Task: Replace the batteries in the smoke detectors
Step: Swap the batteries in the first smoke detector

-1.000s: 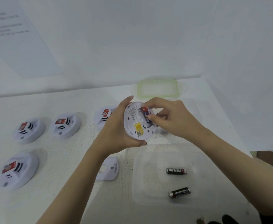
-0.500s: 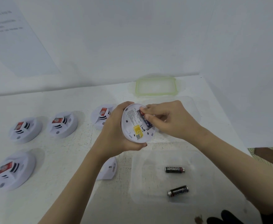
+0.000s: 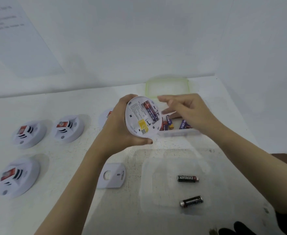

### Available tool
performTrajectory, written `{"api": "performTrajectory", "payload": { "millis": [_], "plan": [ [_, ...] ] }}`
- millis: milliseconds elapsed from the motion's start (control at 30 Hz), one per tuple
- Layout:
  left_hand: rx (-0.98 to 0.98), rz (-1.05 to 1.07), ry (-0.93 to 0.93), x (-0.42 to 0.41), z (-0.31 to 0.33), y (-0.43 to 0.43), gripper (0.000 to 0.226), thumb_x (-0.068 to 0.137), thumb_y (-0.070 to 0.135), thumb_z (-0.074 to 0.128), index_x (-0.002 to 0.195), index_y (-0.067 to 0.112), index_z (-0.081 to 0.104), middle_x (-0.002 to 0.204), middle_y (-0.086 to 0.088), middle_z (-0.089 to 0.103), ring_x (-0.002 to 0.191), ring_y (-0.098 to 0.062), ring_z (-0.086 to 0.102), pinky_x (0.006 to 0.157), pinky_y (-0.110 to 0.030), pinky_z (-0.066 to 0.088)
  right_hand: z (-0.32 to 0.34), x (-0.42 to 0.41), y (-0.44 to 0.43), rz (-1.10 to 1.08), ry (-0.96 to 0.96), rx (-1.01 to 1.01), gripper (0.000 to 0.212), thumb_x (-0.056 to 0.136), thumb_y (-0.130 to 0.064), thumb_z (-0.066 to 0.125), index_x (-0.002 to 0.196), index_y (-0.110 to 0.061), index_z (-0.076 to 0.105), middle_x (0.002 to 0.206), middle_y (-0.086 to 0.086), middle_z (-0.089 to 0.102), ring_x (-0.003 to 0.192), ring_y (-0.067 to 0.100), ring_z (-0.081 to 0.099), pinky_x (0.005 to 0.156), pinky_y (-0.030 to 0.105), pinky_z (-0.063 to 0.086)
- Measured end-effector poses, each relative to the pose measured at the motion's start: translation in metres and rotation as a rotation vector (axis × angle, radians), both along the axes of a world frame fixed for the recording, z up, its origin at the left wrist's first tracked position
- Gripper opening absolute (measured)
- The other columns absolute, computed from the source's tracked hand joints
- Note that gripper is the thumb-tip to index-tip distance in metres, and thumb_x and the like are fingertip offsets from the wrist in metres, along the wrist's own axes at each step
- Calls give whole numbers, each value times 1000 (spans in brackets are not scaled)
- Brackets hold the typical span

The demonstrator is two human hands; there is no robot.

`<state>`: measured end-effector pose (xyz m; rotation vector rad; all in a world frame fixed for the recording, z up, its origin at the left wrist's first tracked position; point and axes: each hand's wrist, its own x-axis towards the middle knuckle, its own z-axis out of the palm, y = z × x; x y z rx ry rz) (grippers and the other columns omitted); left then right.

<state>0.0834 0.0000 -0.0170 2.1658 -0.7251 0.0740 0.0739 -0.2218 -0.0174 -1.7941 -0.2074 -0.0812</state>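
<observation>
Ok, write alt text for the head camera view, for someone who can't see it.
A left hand holds a white smoke detector, back towards the camera, a purple battery in its open compartment; the open right hand hovers over a clear tub of purple batteries. Two black Eveready batteries lie in a nearer clear tray.

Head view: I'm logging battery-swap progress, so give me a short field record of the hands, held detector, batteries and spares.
left hand: grips round white plastic smoke detector, back towards camera
right hand: fingers straight, empty, over clear plastic box of purple spare batteries
battery bay: one purple battery seated
black batteries: two, apart, in shallow clear tray
white mounting plate: flat on table
other detectors: three face up at left; fourth partly hidden behind left hand
</observation>
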Motion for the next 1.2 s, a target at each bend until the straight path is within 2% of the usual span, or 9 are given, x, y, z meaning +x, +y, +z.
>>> {"api": "performTrajectory", "payload": {
  "millis": [133,267,433,567,700,833,933,1033,1200],
  "plan": [
    [-18,22,12,7,-1,4,101,48,13,96,126,26,33,119,24,42,108,21,42,85,1,36,0,18,-12,-82,63,-471,18,89,-15,61,99,-22,73,95,-7,71,74,6,62,66,13,49],
    [-29,40,38,8,-5,8,100,49,12,95,128,26,34,120,25,42,108,18,43,85,0,37,-3,27,-2,55,210,-871,28,86,-33,65,111,-23,69,84,-12,59,74,7,54,64,21,39],
    [-39,42,61,7,-10,11,102,48,19,96,129,25,34,122,23,43,110,17,43,86,0,37,-4,30,15,25,207,-1061,24,75,-38,75,79,-15,73,62,-6,57,58,12,51,47,22,30],
    [-51,55,72,5,-9,14,99,47,30,89,129,28,34,123,23,44,111,14,45,87,-1,38,0,29,16,55,215,-1007,18,73,-28,77,80,-14,69,77,-4,65,72,16,61,55,24,43],
    [-57,66,62,4,-7,15,99,45,36,89,128,31,34,122,25,44,112,12,46,88,-2,39,3,22,9,37,243,-691,17,76,-17,75,83,-16,60,77,-5,63,62,12,60,55,26,50],
    [-97,46,72,-1,-5,13,95,45,49,85,125,35,37,123,24,48,112,11,48,87,-3,40,16,3,11,-165,-14,-270,16,74,-10,76,81,-13,62,78,1,68,63,13,62,62,26,53],
    [-145,26,55,-7,-1,9,88,48,47,84,122,40,38,122,23,50,112,9,51,86,-5,42,26,-19,19,-159,-191,-18,16,74,-2,76,82,-6,63,79,4,70,71,15,66,68,22,54],
    [-178,-5,31,-13,4,6,86,50,43,84,123,37,39,118,30,53,114,6,53,87,-6,43,25,-37,27,-135,-361,-44,17,75,0,76,83,-6,63,82,1,70,77,11,67,73,19,54],
    [-204,-31,26,-23,8,11,97,49,42,85,132,32,35,124,33,51,120,1,52,93,-16,47,10,-49,34,-121,-616,-258,10,76,-3,75,83,-5,68,87,2,72,85,12,67,74,30,54]
  ]
}}
